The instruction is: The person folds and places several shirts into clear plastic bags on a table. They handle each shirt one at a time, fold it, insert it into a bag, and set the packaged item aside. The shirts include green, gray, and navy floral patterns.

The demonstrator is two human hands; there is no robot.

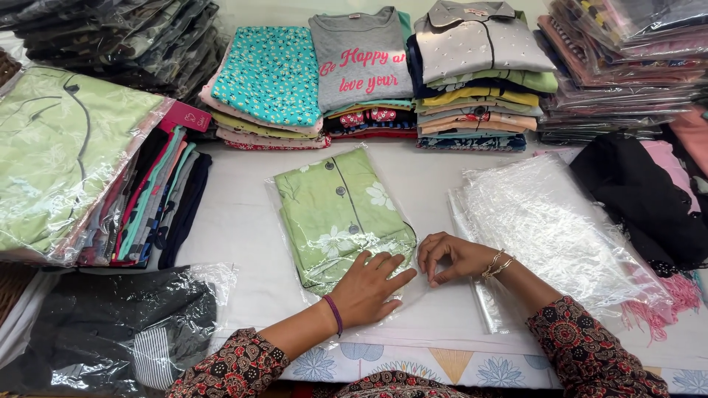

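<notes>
Head view: green floral garment (335,210), folded, buttons down the front, lies inside a clear plastic bag (295,276) at the middle of the white table (236,221). Left hand (369,287) rests flat, fingers spread, pressing on the near end of the bagged garment; it grips nothing. Right hand (453,256) sits just beside it at the bag's open right corner, fingertips curled together, pinching the bag's edge or flap; the exact contact is too small to tell. The two hands are close but not touching. Purple band on the left wrist, gold bangles on the right, patterned dark sleeves on both arms.

Right of the hands: a stack of empty clear bags (560,228), flat on the table, near the right forearm. Beyond it a black garment (634,191) with pink fringe. Far edge of the table: three piles of folded clothes (383,81), topped teal, grey and pale grey. Left side: a large bagged green garment (59,155) atop a row of folded items, and a bagged dark garment (118,324) near the left elbow. Top corners: stacks of bagged clothes (627,66).
</notes>
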